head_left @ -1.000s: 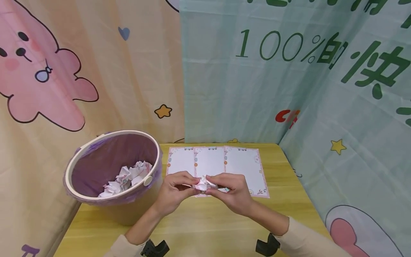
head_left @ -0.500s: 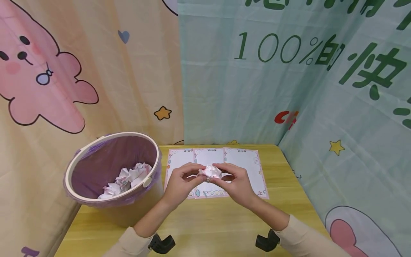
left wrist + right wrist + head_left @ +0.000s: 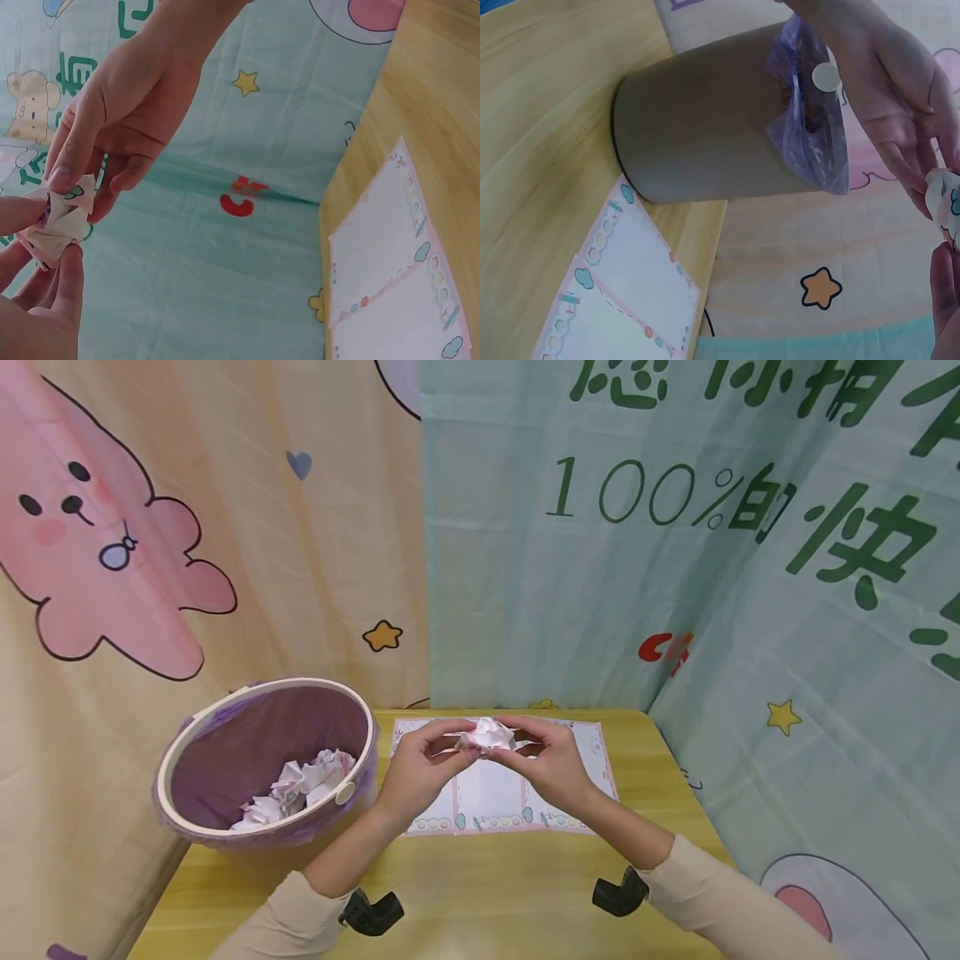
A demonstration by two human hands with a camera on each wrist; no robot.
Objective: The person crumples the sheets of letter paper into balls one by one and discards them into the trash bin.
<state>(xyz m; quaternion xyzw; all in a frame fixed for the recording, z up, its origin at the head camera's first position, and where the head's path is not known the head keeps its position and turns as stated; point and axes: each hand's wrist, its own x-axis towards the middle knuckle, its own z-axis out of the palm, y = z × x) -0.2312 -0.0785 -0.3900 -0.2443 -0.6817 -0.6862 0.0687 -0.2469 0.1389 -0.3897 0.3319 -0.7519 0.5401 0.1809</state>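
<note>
A crumpled ball of white paper point(image 3: 489, 734) with pink and printed patches is held up between both hands, above the sheets on the table. My left hand point(image 3: 420, 772) pinches its left side between thumb and fingers. On the other side my right hand point(image 3: 551, 768) grips it the same way. In the left wrist view the paper ball point(image 3: 64, 225) shows its folds, with fingertips of both hands on it. Only part of the ball point(image 3: 946, 202) shows at the right edge of the right wrist view.
A bin point(image 3: 169, 768) with a purple liner stands at the left of the wooden table point(image 3: 480, 885), with several crumpled papers point(image 3: 300, 785) inside. Bordered paper sheets point(image 3: 487, 802) lie side by side at the table's far part. Printed curtains point(image 3: 525, 610) hang behind and at the right.
Both hands have raised the crumpled paper ball upward and a little away, uncovering the sheets' lower borders. The ball has turned between the fingers. The head view has tilted slightly up.
</note>
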